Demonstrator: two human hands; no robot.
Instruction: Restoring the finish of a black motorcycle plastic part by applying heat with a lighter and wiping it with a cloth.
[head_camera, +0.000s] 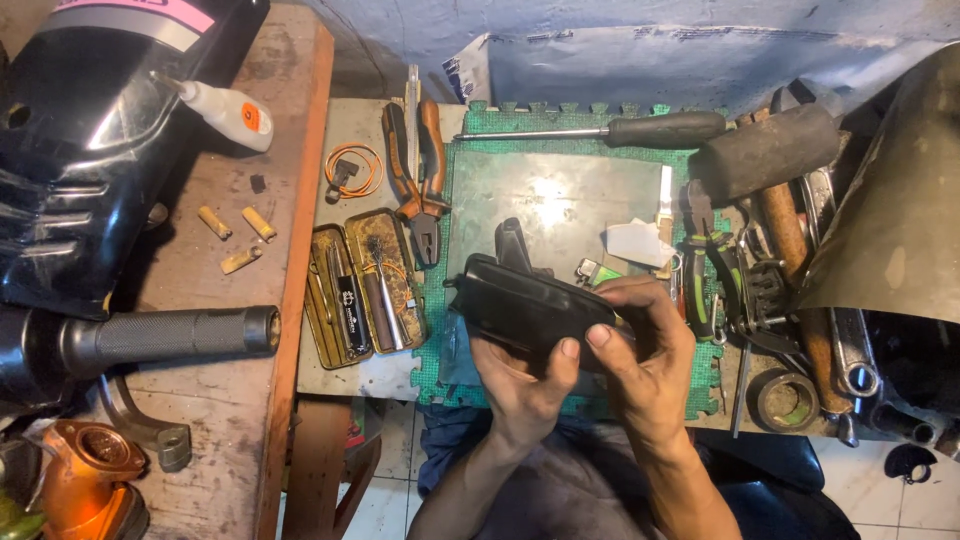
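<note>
Both my hands hold a flat black plastic casing (525, 305) above the near edge of a green foam mat (560, 140). My left hand (522, 385) grips it from below, thumb pressed on its lower edge. My right hand (645, 355) wraps its right end, fingers curled over the top. A black stub sticks up behind the casing. Beneath it lies a shiny metal plate (555, 200) on the mat.
An open tin of small tools (365, 285) and orange-handled pliers (420, 175) lie left of the mat. A long screwdriver (620, 130) sits at the back. A rubber mallet (770, 155), green pliers (705, 270), wrenches and a tape roll (787, 398) crowd the right. Motorcycle handlebar grip (170, 335) at left.
</note>
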